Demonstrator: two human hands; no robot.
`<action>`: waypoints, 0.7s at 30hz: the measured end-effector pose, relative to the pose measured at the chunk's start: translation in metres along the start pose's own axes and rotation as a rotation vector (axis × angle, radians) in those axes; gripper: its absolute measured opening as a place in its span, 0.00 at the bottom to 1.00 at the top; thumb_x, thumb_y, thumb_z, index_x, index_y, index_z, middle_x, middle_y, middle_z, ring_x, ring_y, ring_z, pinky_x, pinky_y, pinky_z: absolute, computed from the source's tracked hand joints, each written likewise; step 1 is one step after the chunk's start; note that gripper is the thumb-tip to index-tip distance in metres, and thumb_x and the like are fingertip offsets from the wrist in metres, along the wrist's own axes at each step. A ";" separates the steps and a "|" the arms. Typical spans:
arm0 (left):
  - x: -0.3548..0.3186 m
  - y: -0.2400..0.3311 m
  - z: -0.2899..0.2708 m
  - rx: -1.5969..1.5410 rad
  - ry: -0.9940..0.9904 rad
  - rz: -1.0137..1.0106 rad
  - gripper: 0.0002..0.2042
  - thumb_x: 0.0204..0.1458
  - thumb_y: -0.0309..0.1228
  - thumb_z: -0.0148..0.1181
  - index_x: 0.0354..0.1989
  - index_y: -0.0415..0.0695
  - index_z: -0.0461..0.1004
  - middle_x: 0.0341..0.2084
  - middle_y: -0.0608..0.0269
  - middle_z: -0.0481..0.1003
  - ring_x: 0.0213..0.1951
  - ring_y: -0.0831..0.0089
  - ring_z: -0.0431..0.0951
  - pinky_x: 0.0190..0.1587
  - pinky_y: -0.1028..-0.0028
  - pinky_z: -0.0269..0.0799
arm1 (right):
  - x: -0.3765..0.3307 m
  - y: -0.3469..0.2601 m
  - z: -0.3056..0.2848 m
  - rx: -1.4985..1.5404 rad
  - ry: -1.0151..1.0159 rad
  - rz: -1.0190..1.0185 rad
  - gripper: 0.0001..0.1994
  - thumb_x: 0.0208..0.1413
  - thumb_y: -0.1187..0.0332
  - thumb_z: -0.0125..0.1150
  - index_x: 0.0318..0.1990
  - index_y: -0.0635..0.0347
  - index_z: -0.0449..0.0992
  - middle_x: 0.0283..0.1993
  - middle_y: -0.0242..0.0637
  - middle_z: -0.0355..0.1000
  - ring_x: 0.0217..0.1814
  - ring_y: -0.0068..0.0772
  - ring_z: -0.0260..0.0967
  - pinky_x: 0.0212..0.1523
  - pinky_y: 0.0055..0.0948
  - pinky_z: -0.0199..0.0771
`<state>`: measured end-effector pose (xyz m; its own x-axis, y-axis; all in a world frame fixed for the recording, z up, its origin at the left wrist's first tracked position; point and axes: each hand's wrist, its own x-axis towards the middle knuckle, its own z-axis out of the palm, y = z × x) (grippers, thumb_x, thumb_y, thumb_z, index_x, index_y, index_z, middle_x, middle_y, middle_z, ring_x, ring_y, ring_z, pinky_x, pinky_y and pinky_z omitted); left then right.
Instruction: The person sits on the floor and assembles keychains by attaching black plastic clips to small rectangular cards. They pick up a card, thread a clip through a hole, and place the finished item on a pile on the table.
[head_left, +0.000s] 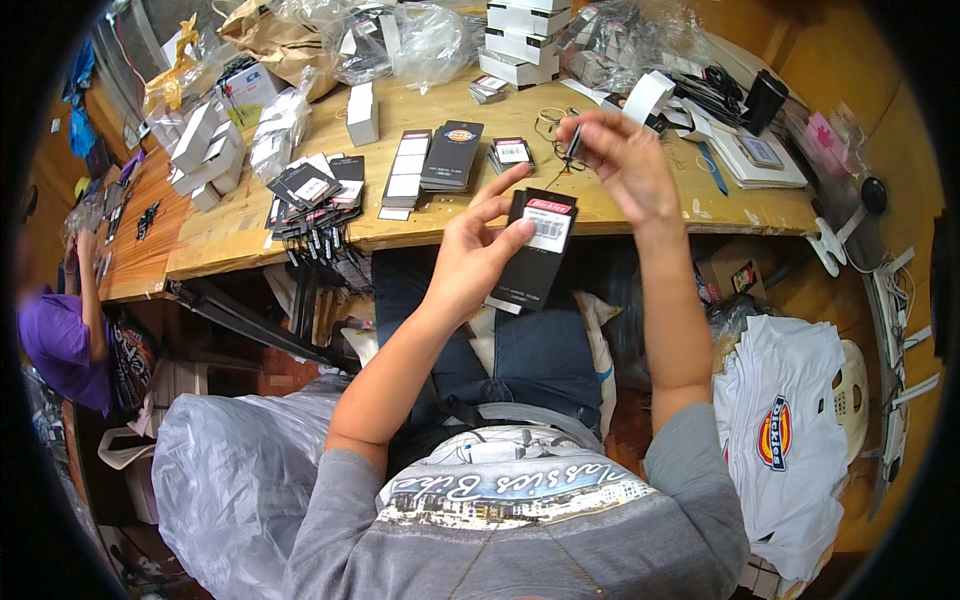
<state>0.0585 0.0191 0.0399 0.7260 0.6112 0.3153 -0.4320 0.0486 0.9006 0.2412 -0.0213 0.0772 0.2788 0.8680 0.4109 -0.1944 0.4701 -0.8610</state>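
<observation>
My left hand (465, 255) grips a black hang tag (525, 272) above my lap, near the table edge. It has a red strip and a white barcode sticker near its top, and other cards seem to lie behind it. My thumb presses on its face. Just above and to the right, my right hand (632, 170) pinches a black tag string (574, 142). The string hangs toward the top of the tag; whether it passes through the hole is too small to tell. Further black strings (548, 122) lie on the table behind.
On the wooden table (300, 235) stand a stack of black tags (452, 158), a stack of white-labelled cards (406, 170), a small barcode card pile (512, 152) and strung tags (315, 195). White boxes (520, 45) rise behind. A person in purple (65, 335) works at left. White shirts (785, 430) lie right.
</observation>
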 end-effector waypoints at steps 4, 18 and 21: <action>-0.002 -0.010 0.005 -0.051 0.033 -0.217 0.09 0.44 0.23 0.52 0.35 0.34 0.68 0.32 0.62 0.71 0.27 0.83 0.70 0.30 0.83 0.66 | -0.038 0.017 0.032 -0.034 0.080 0.005 0.05 0.42 0.78 0.55 0.30 0.66 0.72 0.32 0.42 0.70 0.35 0.25 0.67 0.40 0.21 0.66; -0.048 -0.046 -0.026 0.157 0.062 -0.170 0.05 0.46 0.23 0.49 0.32 0.37 0.66 0.28 0.64 0.70 0.32 0.78 0.71 0.34 0.81 0.66 | -0.083 0.002 0.015 0.245 0.305 -0.222 0.05 0.49 0.76 0.48 0.35 0.61 0.65 0.29 0.42 0.68 0.18 0.19 0.58 0.19 0.14 0.59; -0.042 -0.037 -0.024 -0.069 0.135 -0.175 0.10 0.51 0.25 0.40 0.41 0.37 0.57 0.35 0.53 0.68 0.39 0.61 0.71 0.39 0.69 0.70 | -0.098 0.011 0.021 -0.040 0.286 -0.083 0.04 0.47 0.74 0.51 0.30 0.64 0.68 0.26 0.40 0.69 0.17 0.16 0.59 0.16 0.11 0.56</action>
<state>0.0308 0.0101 -0.0136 0.7168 0.6887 0.1089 -0.3449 0.2145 0.9138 0.1916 -0.0974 0.0335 0.5471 0.7440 0.3837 -0.1248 0.5257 -0.8414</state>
